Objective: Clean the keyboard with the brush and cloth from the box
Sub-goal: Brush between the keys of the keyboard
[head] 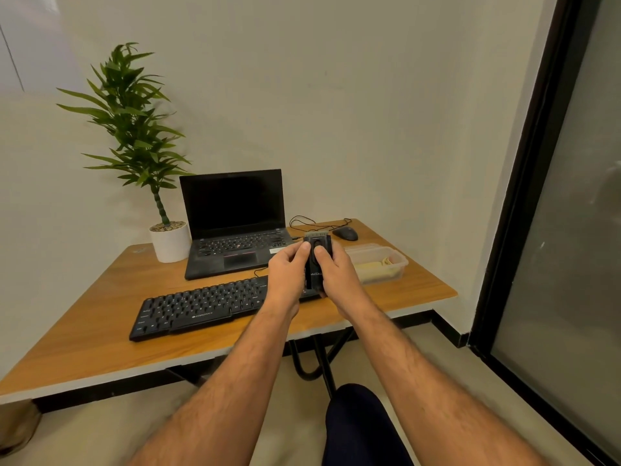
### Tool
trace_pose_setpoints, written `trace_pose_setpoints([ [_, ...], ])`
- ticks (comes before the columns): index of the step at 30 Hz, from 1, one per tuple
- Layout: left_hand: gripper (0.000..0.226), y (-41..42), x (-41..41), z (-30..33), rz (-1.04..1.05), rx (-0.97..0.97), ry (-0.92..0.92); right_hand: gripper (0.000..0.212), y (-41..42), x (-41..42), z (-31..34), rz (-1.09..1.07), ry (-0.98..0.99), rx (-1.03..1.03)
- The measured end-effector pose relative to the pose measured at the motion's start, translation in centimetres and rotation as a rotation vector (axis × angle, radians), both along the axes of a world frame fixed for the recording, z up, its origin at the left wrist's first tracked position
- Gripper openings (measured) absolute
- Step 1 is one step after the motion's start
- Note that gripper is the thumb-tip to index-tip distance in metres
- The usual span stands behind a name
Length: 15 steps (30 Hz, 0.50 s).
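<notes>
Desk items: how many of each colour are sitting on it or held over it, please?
Black: 4, namely the keyboard, laptop, mouse and the brush gripped by the left hand and right hand.
White: 1, the plant pot.
Clear: 1, the plastic box.
Total: 6

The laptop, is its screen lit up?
No, the laptop stands open behind the keyboard, but its screen is black.
</notes>
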<state>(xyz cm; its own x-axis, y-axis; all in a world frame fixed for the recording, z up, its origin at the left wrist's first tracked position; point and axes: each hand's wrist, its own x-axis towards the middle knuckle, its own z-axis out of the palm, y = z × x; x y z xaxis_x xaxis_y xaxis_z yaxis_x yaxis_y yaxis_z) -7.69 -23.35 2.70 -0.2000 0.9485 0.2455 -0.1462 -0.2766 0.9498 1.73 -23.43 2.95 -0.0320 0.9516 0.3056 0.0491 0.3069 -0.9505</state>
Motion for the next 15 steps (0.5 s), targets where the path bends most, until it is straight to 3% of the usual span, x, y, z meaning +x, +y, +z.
trace_pose_setpoints([
  [15, 0.025, 0.01, -0.14, -0.16, -0.002, -0.011, 0.014, 0.034, -0.21, 0.38, -0.39, 0.096, 0.030, -0.058],
])
